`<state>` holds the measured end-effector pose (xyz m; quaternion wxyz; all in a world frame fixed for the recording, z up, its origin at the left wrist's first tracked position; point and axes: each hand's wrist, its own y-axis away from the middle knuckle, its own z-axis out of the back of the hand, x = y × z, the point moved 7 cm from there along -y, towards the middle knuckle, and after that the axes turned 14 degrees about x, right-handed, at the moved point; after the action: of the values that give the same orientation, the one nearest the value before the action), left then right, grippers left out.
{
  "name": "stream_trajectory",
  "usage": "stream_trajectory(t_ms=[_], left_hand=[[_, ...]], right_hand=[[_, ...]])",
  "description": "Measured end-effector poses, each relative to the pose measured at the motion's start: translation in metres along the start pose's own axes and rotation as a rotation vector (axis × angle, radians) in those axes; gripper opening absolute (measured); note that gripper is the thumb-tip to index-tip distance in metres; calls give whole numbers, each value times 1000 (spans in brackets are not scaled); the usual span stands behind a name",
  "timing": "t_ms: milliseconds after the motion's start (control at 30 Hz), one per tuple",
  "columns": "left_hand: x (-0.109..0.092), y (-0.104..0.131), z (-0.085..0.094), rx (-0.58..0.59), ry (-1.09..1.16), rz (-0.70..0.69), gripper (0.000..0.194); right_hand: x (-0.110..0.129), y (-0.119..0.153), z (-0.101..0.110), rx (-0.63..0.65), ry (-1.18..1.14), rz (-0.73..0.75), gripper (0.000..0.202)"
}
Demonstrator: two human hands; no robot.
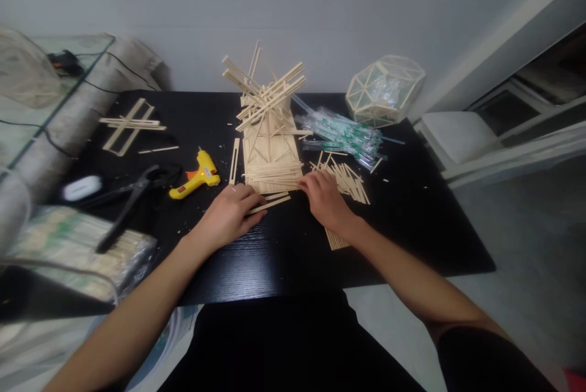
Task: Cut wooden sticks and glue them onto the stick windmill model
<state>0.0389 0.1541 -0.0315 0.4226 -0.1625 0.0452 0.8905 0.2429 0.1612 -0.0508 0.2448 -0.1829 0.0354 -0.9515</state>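
My left hand (231, 212) rests low over the black table with its fingers closed around a few wooden sticks (273, 201) that point to the right. My right hand (324, 196) pinches at the right end of a row of sticks (274, 173) lying across a wooden stick panel (259, 146); whether it holds one of them is hidden by the fingers. Behind that row, a windmill-like stick structure (268, 96) stands on the panel. Beside my right hand lies a pile of short sticks (350, 183), partly over another stick panel (336, 242).
A yellow glue gun (198, 175) and black-handled pliers (132, 196) lie left. Crossed sticks (132, 125) lie behind them. Plastic wrappers (345, 132) and a stick polyhedron (385, 91) are at the back right. A packed bundle of sticks (77, 245) sits at the left edge.
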Motion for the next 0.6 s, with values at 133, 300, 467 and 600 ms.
stream_trajectory(t_ms=[133,300,467,600], left_hand=[[-1,-1,-2,-1,-17,-1,18],[7,-2,-3,-35,-39,68,26],[11,0,3,-32,56,78,16],[8,5,14,-58,161,53,14]], right_hand=[[8,1,6,-25,-63,38,20],[24,4,10,2,-112,160,22],[28,7,11,33,-171,192,21],[31,8,10,79,-303,207,18]])
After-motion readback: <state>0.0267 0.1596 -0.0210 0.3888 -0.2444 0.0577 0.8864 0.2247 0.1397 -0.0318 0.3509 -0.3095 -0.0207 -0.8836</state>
